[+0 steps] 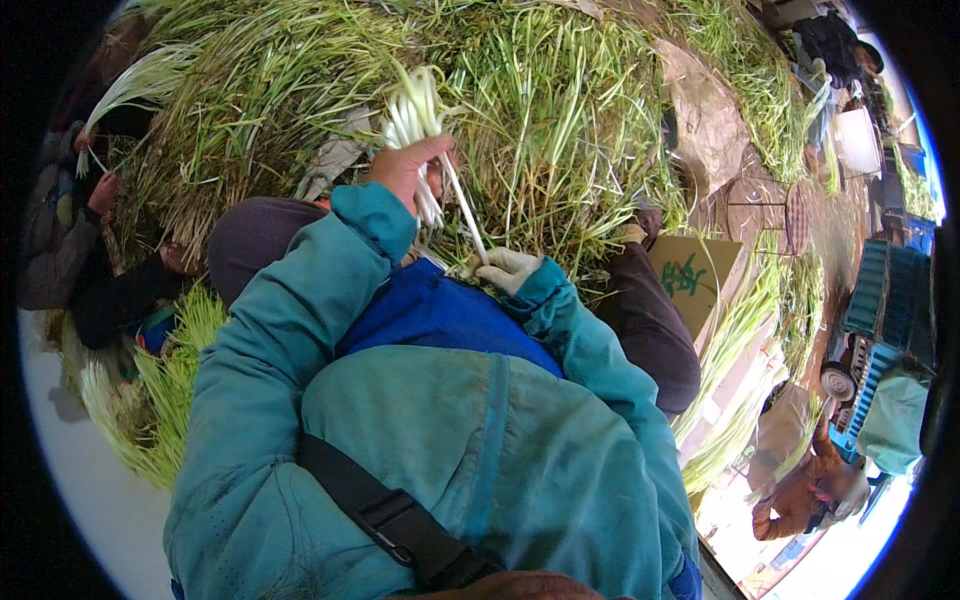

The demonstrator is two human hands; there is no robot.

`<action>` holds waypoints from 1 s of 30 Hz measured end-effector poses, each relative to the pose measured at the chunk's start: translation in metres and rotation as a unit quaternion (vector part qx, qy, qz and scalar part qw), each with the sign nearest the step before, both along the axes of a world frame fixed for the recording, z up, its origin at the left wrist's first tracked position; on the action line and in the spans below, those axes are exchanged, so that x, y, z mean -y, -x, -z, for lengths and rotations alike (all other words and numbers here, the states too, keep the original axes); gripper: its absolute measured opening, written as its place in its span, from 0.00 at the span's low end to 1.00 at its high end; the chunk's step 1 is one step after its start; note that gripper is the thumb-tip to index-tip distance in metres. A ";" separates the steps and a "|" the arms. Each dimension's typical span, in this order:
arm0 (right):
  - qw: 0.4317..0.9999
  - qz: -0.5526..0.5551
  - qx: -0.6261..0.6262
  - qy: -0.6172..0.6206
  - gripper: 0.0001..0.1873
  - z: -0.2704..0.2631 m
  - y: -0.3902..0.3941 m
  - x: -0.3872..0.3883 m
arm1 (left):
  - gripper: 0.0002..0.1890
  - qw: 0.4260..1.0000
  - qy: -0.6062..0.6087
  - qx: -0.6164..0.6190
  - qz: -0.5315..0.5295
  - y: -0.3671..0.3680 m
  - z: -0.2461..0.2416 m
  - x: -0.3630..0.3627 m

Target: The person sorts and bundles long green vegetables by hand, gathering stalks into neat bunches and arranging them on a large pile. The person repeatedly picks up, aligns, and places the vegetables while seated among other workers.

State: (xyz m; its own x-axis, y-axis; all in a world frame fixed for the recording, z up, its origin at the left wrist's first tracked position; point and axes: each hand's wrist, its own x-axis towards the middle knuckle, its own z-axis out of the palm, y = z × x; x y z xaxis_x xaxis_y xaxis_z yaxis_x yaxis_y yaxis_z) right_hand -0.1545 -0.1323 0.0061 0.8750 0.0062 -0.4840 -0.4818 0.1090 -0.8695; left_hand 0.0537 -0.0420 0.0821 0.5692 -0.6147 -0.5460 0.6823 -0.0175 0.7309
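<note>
A bundle of white-stemmed leafy stalks (pixel 411 112), like yellow chives or green garlic, stands in the grip of my bare left hand (pixel 409 169). Its pale green tops point away from me, and white lower ends show below the fist. One white stalk (pixel 466 206) slants from the left hand down towards me. Its lower end meets the fingers of my right hand (pixel 510 268), which wears a pale glove and is closed around that end. Beneath both hands is a heap of loose green leaves and stalks (pixel 540 150). A blue apron (pixel 442 315) covers my lap.
At left, another person's hands (pixel 103 193) hold similar stalks. A cardboard box (pixel 694 274) bears writing near my right knee, with long pale stalks (pixel 724 405) beside it. Further right are a round metal-framed stool (pixel 796 219), a blue truck (pixel 874 360) and a person in brown (pixel 806 487).
</note>
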 end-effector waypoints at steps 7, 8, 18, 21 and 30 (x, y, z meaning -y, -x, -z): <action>0.996 0.042 0.007 0.081 0.11 0.018 0.051 0.009 | 0.09 0.999 0.020 0.043 -0.025 -0.001 0.001 0.000; 0.996 0.050 0.006 0.072 0.11 0.016 0.053 0.008 | 0.09 0.999 0.027 0.031 -0.025 -0.002 -0.002 0.001; 0.996 -0.070 0.035 -0.032 0.15 -0.010 0.024 0.013 | 0.19 0.970 0.189 -0.053 0.140 0.000 -0.019 -0.001; 0.996 -0.044 0.078 -0.010 0.14 -0.008 0.017 0.018 | 0.16 0.986 0.127 0.032 0.107 0.002 -0.013 0.000; 0.985 0.114 0.087 0.097 0.13 -0.031 -0.028 -0.002 | 0.09 0.988 0.074 0.130 0.037 0.000 -0.004 0.004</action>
State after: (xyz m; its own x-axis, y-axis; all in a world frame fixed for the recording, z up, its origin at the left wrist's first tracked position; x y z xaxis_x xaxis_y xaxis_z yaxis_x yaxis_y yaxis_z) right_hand -0.1269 -0.1302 0.0370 0.9126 -0.2788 -0.2989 -0.3056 0.0203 -0.9519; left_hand 0.0533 -0.0462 0.0858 0.6283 -0.7225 -0.2885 0.4727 0.0600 0.8792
